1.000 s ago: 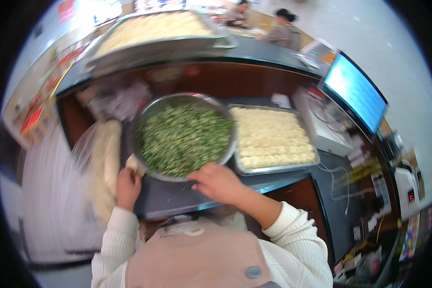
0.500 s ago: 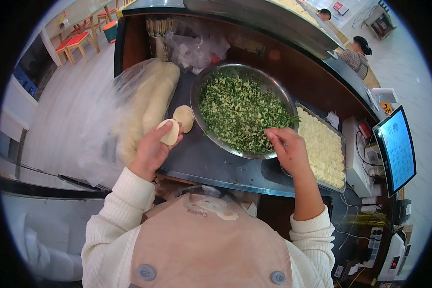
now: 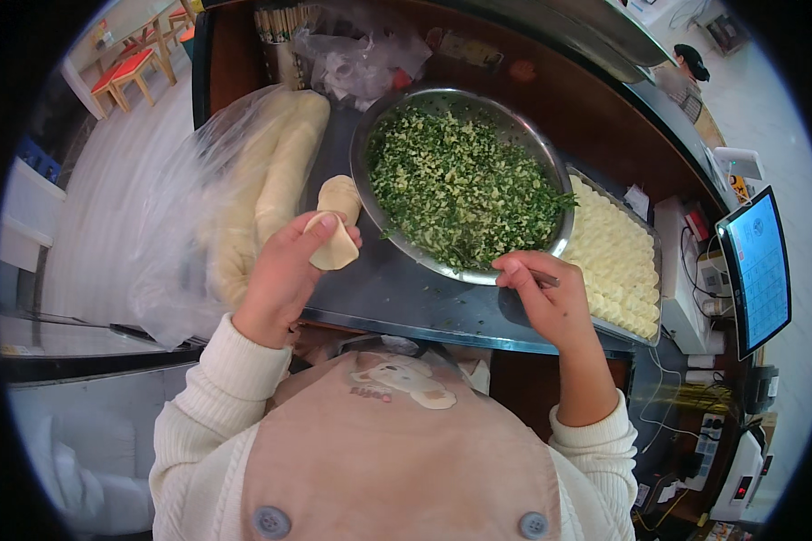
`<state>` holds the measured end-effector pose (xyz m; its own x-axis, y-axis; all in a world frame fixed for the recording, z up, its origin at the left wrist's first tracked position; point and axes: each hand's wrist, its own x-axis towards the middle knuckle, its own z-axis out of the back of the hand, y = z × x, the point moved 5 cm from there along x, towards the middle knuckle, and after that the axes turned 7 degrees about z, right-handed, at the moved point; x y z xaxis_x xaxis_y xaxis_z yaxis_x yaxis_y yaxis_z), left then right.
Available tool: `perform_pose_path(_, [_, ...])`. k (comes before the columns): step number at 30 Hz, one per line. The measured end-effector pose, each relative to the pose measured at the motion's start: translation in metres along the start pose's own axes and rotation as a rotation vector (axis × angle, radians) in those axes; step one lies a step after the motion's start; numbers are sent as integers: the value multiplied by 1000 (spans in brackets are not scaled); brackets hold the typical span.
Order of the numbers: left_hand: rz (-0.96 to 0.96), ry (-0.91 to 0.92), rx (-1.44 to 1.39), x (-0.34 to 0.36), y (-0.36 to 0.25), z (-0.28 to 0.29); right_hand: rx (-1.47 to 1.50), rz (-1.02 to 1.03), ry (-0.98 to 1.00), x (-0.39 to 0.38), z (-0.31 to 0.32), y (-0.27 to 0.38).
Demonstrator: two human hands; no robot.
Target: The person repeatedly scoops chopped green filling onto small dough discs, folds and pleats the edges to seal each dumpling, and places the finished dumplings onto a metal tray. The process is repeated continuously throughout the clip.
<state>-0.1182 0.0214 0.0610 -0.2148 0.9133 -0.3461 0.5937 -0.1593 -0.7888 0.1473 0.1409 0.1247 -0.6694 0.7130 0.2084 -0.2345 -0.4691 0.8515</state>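
Observation:
My left hand [image 3: 284, 275] pinches a round, pale dough wrapper [image 3: 336, 250], thumb on top, its lower edge drooping. Just beyond it lies a small stack of similar wrappers [image 3: 340, 195] on the dark counter. A large steel bowl [image 3: 361, 194] holds chopped green and pale filling [image 3: 460, 185]. At its near right rim, my right hand [image 3: 550, 302] is closed around a thin utensil [image 3: 544, 278]; a short piece of its handle shows behind the fingers. Its working end is hidden, so I cannot tell its kind.
Long rolls of dough [image 3: 289, 162] under clear plastic lie on the left. Right of the bowl sits a tray of pale dumplings [image 3: 613, 261]. A screen [image 3: 756, 270] and cables stand farther right. Another person [image 3: 686, 77] is beyond the raised counter.
The view has shifted slightly, moving the counter up in the picture. My right hand has turned, bringing the utensil's handle into sight. The wrapper in my left hand now tilts and droops more.

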Motion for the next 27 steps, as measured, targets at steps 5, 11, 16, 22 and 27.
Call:
perform_pose_path(5, [13,-42,-354,12,-4,-8,371,-161,-189,0,-7,-30])
perform_pose_path(11, [73,155,-513,30,-8,-32,690,-216,-375,1,-3,-50])
perform_pose_path(16, [99,62,-401,46,14,-79,582,-54,-423,-5,5,-28])
perform_pose_path(22, [178,182,-478,65,24,-110,-306,580,-311,-26,-12,11])
perform_pose_path(27, [180,121,-503,76,36,-112,-454,706,-160,-31,-28,11])
